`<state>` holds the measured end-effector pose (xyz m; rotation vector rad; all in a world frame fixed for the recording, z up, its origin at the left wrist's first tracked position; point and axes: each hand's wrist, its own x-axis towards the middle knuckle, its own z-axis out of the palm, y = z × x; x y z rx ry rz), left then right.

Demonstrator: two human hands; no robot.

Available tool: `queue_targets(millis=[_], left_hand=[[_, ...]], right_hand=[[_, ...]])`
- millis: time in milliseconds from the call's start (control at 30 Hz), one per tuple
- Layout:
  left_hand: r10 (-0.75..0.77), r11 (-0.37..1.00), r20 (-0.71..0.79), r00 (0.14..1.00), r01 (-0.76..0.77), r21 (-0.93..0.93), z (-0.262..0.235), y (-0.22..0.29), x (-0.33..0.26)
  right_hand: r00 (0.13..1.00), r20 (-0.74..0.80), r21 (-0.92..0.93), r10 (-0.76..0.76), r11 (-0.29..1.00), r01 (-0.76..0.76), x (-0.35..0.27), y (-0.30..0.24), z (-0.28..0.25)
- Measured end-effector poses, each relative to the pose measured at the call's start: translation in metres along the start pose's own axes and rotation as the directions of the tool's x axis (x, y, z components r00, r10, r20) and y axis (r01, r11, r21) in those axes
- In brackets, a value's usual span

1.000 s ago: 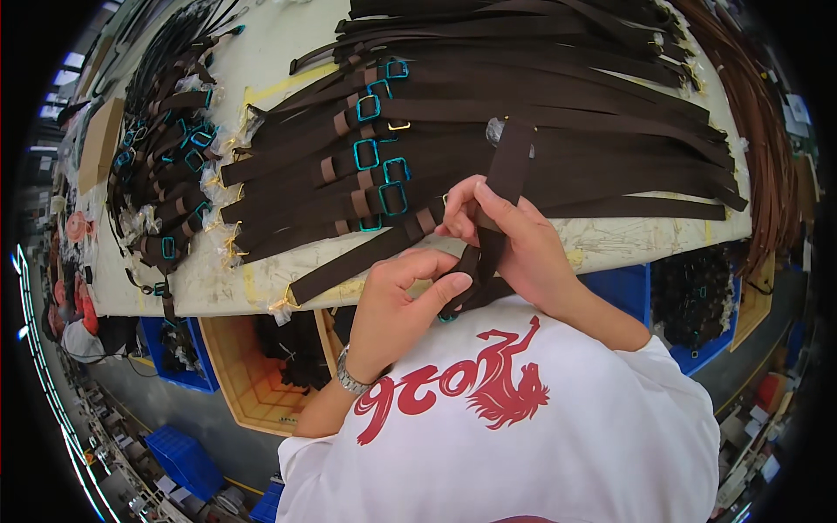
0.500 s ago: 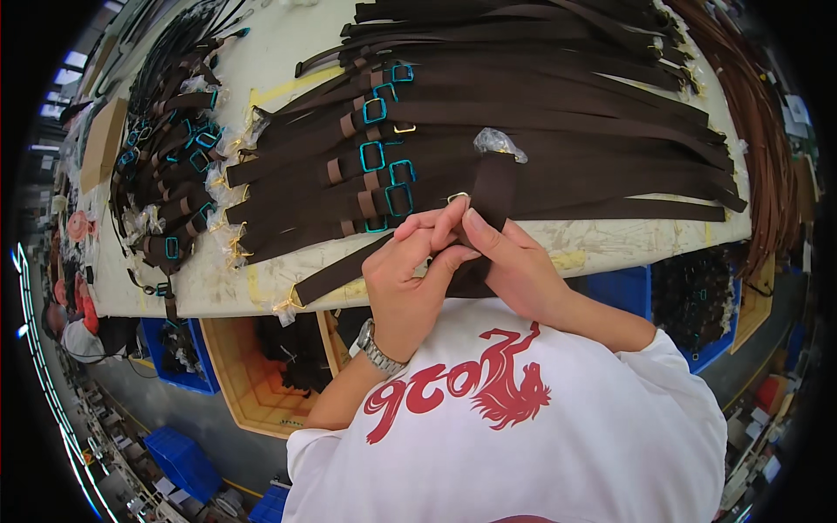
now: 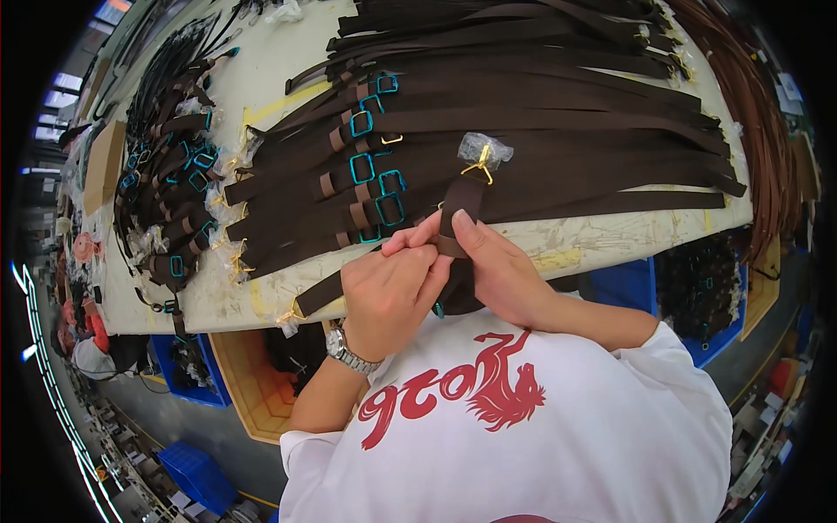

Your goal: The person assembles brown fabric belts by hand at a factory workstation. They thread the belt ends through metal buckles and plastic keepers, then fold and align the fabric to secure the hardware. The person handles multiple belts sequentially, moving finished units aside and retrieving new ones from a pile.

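Observation:
A dark brown webbing strap stands up between my hands at the table's near edge. On its far end is a gold metal clasp, partly wrapped in clear plastic. A lighter brown loop sits around the strap by my fingertips. My left hand is closed at the loop, its fingers partly hidden behind its own back. My right hand grips the strap, thumb laid along its face. Below my left fingers a bit of teal buckle shows; the strap's lower part hangs against the white shirt.
Rows of brown straps with teal buckles cover the table. A tangled pile of straps lies at left, near a cardboard piece. Under the table stand a wooden crate and blue bins.
The strap's upper end has turned, bringing its gold clasp into sight. Both hands have shifted a little left, and the light brown loop and a teal buckle now show beside the fingers.

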<state>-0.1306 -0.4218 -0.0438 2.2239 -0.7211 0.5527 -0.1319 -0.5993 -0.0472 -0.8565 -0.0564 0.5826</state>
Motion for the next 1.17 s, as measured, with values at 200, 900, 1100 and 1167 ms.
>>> queue_targets(millis=[200,900,1100,1167], left_hand=[[-0.108,0.99,0.057,0.992,0.102,0.101,0.019,0.0,0.01],[-0.52,0.604,0.549,0.654,0.736,-0.305,-0.084,-0.021,0.006],[-0.639,0.3,0.472,0.607,0.762,-0.575,-0.071,0.003,0.0],[-0.628,0.274,0.469,0.621,0.74,-0.614,-0.07,0.008,-0.001]], right_hand=[[0.995,-0.092,-0.137,-0.05,0.99,0.037,0.003,0.01,-0.004],[0.995,0.095,-0.821,0.015,0.566,0.07,-0.013,-0.034,0.011],[0.902,0.227,-0.878,-0.368,0.322,0.353,-0.023,-0.026,-0.005],[0.918,0.187,-0.863,-0.351,0.387,0.324,-0.026,-0.027,-0.005]])
